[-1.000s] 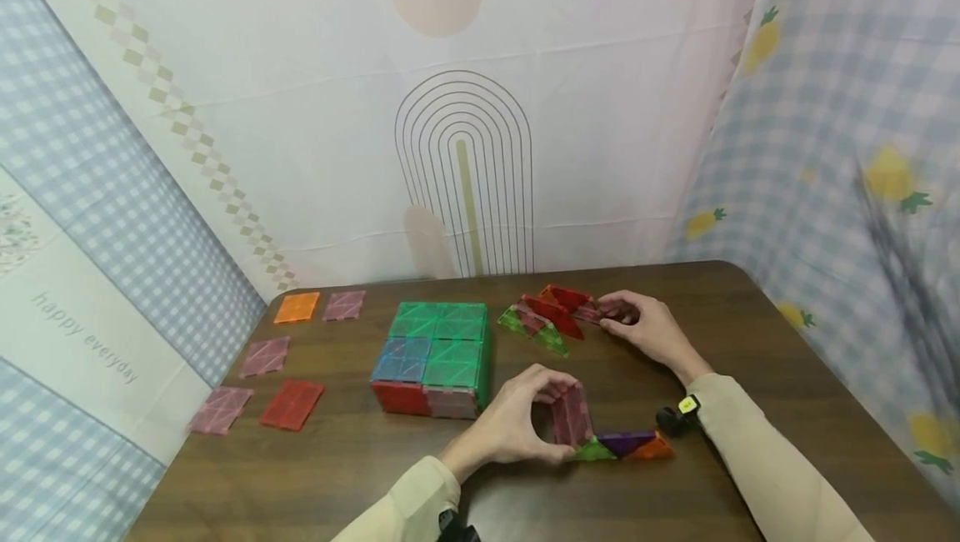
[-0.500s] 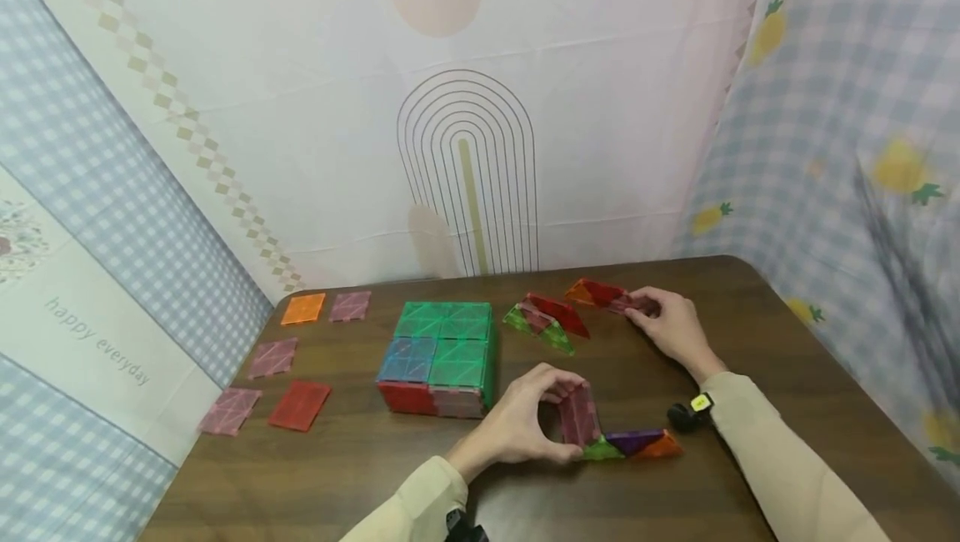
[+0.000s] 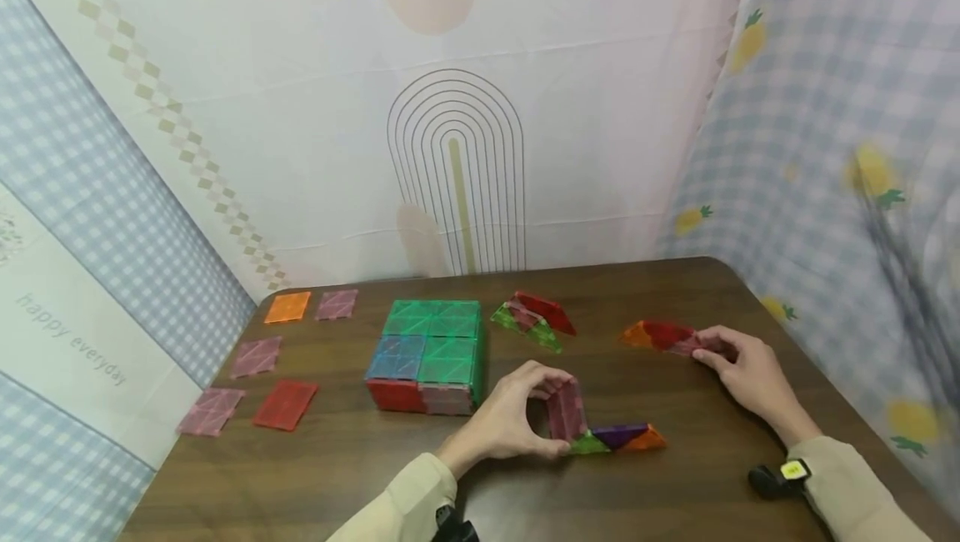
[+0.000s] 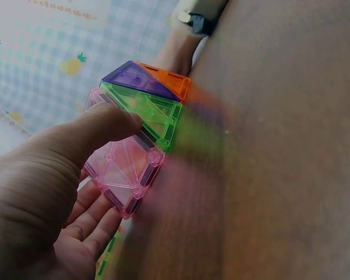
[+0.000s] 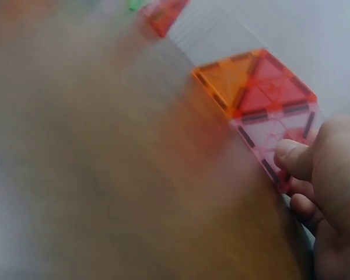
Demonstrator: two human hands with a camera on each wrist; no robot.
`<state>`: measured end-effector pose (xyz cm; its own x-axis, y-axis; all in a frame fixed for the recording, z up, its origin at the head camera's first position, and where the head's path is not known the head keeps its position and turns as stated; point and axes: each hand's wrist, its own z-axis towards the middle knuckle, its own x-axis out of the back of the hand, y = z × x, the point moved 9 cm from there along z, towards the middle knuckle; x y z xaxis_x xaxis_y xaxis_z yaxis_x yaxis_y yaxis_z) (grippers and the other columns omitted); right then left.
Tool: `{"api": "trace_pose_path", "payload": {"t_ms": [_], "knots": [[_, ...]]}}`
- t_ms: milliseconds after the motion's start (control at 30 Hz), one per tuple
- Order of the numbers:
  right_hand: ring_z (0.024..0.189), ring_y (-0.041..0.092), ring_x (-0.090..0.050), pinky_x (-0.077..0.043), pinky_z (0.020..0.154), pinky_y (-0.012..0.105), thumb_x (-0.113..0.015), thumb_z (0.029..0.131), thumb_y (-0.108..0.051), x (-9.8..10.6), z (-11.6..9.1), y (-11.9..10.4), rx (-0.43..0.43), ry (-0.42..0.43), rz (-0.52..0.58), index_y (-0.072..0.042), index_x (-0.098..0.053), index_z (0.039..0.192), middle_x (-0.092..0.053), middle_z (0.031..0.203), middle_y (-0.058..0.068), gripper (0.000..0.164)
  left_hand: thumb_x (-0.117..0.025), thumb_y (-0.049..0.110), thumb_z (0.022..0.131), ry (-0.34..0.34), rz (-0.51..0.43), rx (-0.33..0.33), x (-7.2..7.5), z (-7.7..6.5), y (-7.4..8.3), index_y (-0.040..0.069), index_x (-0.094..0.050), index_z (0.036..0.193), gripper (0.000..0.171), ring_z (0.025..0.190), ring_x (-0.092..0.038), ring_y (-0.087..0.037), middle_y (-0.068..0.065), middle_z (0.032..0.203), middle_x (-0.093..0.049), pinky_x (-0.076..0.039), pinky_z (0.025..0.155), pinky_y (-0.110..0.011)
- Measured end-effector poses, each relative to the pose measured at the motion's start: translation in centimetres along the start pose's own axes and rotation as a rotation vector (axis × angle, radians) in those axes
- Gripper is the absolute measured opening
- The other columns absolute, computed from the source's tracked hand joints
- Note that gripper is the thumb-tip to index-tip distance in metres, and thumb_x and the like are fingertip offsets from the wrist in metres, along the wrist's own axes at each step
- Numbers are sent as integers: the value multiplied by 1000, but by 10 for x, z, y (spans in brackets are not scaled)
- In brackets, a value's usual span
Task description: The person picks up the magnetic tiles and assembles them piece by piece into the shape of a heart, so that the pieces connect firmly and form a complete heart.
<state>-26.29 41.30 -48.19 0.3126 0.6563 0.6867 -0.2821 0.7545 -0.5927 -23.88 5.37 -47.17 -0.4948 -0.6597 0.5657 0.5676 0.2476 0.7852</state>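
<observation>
In the head view my left hand (image 3: 510, 413) holds an upright pink magnetic tile (image 3: 567, 410) between thumb and fingers. Joined to it runs a strip of a green triangle (image 4: 149, 111), a purple triangle (image 4: 131, 79) and an orange triangle (image 4: 166, 80); the thumb lies across the pink and green pieces in the left wrist view. On the right, my right hand (image 3: 753, 371) pinches a pink triangle (image 5: 274, 137) at one end of another strip. A red triangle (image 5: 274, 84) and an orange triangle (image 5: 230, 79) continue that strip, which stands on edge.
A box of green and blue tiles (image 3: 453, 321) with red and pink sides stands mid-table. Behind it to the right leans a red, pink and green tile group (image 3: 528, 321). Flat squares lie at left, including a red one (image 3: 285, 405) and an orange one (image 3: 288, 307).
My right hand has drawn the orange, red and pink strip away from the group at the back, rightward and nearer. My left hand keeps its hold on the pink tile.
</observation>
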Motion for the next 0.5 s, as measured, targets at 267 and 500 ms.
{"api": "trace_pose_path", "payload": {"t_ms": [267,500], "knots": [[83,8,-69,-54,70,24,-81,102,-7,-36,-17,-49,80,-151,181,-21,-81,112,-81,102,1,18,-100,25,83,0,1,-3,1,-1,-2,24,-61,152,80,124,-63,-7,4,138,-62,-57,108,-27],[77,11,-66,-55,65,29,-79,104,-15,-63,-27,-77,41,-264,248,-26,-80,116,-78,104,-9,16,-101,23,82,-1,16,10,0,0,-4,23,-61,152,81,124,-62,-6,4,139,-61,-56,109,-26]]}}
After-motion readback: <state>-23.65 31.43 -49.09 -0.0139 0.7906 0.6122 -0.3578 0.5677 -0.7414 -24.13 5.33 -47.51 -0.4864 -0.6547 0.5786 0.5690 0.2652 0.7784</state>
